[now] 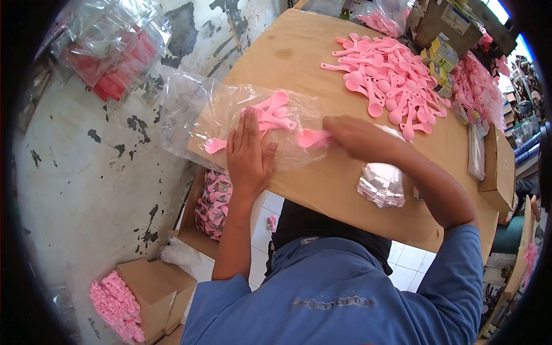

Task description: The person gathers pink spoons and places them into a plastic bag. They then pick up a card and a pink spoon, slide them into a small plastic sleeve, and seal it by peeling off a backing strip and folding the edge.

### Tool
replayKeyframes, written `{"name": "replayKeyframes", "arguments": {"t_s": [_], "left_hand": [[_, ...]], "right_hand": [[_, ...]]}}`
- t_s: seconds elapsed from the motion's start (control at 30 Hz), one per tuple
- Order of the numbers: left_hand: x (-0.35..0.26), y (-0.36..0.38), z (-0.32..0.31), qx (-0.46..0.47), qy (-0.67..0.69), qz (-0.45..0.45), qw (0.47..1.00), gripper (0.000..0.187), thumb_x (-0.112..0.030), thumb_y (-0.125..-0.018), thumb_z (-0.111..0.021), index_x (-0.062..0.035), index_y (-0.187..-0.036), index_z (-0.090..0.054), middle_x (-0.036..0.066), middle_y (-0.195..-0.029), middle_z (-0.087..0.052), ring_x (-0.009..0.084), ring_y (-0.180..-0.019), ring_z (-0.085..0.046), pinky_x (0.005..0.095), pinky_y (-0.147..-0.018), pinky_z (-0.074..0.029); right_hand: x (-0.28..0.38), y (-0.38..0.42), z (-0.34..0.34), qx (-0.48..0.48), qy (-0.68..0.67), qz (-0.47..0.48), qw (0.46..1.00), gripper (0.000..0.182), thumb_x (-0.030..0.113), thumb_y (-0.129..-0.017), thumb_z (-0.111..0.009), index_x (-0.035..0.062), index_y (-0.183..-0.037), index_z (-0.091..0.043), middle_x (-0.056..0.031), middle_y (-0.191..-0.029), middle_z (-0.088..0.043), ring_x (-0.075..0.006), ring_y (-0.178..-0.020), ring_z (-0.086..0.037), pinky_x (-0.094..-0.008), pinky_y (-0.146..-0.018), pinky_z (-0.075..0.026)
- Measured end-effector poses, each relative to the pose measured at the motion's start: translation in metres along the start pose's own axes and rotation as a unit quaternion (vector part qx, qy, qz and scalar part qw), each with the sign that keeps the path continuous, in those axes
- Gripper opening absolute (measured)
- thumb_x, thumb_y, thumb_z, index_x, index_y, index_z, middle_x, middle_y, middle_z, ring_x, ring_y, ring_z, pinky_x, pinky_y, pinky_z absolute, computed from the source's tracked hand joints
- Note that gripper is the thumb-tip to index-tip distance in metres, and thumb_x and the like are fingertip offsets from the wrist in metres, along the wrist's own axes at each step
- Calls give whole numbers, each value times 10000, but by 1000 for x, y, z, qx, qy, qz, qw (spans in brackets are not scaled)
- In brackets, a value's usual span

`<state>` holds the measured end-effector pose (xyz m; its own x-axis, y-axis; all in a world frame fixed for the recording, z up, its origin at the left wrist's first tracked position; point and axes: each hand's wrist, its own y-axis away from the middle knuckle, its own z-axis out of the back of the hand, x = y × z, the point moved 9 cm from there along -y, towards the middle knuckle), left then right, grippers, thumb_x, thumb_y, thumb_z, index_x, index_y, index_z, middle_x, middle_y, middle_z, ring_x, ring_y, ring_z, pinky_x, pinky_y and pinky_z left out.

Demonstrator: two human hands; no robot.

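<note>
A large clear plastic bag (183, 118) lies flat at the table's left edge, with several pink plastic spoons (278, 101) in it. My left hand (248, 150) rests flat on the bag over the spoons, its fingers stretched out. To its right, my right hand (357, 138) grips a pink spoon (310, 138) by the handle; the spoon's bowl points left and overlaps the bag's right end. Below my right forearm sits a stack of small clear packets (382, 185).
A heap of loose pink spoons (391, 72) covers the table's far right. Small yellow boxes (443, 54) and a cardboard box (498, 167) line the right edge. Below on the left stand an open carton of packed pink pieces (214, 201) and another cardboard box (152, 287).
</note>
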<state>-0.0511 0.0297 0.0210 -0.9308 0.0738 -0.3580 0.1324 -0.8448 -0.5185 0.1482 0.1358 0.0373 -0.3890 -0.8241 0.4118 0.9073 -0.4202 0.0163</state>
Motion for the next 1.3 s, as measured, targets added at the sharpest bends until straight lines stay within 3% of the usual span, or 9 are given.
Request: {"name": "replayKeyframes", "arguments": {"t_s": [0.1,0.17,0.23,0.27,0.33,0.37,0.5,0.77,1.3], "left_hand": [[2,1,0,-11,2,-3,1000,768,-499,-1105,-464,-18,-1680,-296,181,-1727,-351,367,-1580,-360,556,-1280,-244],[2,2,-1,-17,0,-5,1000,786,-520,-1100,-465,-24,-1684,-290,170,-1736,-337,348,-1600,-333,548,-1292,-228],[1,1,0,-27,10,-9,1000,796,-509,-1095,-485,-9,-1681,-285,185,-1735,-332,376,-1597,-328,547,-1291,-234],[0,0,1,-32,14,-12,999,801,-503,-1093,-495,-1,-1680,-282,192,-1735,-329,390,-1595,-325,547,-1291,-237],[-1,-1,4,-38,24,-14,999,812,-488,-1087,-517,11,-1679,-272,211,-1728,-332,417,-1588,-326,542,-1285,-255],[-2,-2,5,-40,29,-16,999,818,-481,-1084,-527,17,-1679,-267,220,-1724,-333,431,-1584,-326,540,-1282,-264],[-2,-1,5,-40,42,-22,998,819,-442,-1076,-561,33,-1673,-264,254,-1705,-348,460,-1560,-350,543,-1268,-291],[-4,-2,9,-46,102,-20,994,759,-327,-1093,-553,52,-1673,-244,310,-1652,-401,486,-1494,-434,521,-1235,-344],[-2,0,6,-47,76,-25,996,721,-369,-1074,-582,37,-1630,-369,244,-1643,-458,451,-1476,-482,539,-1237,-359]], "right_hand": [[-38,14,40,33,-44,-141,989,150,164,-1072,-579,44,-1162,-572,-196,-1139,-661,-372,-1097,-650,-498,-939,-498],[-53,24,75,-155,143,-117,970,307,125,-996,-677,33,-1276,-589,-183,-1175,-672,-348,-1088,-653,-475,-988,-503],[-26,37,111,-311,388,-124,859,414,93,-945,-728,25,-1329,-590,-177,-1172,-678,-343,-1071,-658,-461,-1007,-506],[-18,32,110,-315,335,-72,885,422,47,-884,-764,21,-1287,-644,-155,-1148,-693,-336,-1063,-665,-448,-984,-522],[-16,11,75,-224,29,22,974,272,-1,-852,-696,37,-1122,-712,-135,-1175,-690,-320,-1128,-639,-444,-981,-511],[-21,-4,45,-135,-94,-20,986,135,19,-887,-698,34,-1016,-736,-128,-1195,-684,-327,-1152,-635,-434,-987,-521],[40,-25,2,-163,19,40,986,343,147,-964,-672,62,-1296,-652,-152,-1135,-663,-347,-1124,-669,-472,-888,-578],[31,-78,-12,-149,21,-35,988,323,115,-911,-684,30,-1208,-590,-182,-1168,-649,-405,-1027,-681,-493,-823,-575],[36,-74,-21,-86,-4,-33,996,302,39,-869,-627,-58,-1140,-538,-245,-1190,-596,-457,-1050,-647,-523,-875,-542]]}}
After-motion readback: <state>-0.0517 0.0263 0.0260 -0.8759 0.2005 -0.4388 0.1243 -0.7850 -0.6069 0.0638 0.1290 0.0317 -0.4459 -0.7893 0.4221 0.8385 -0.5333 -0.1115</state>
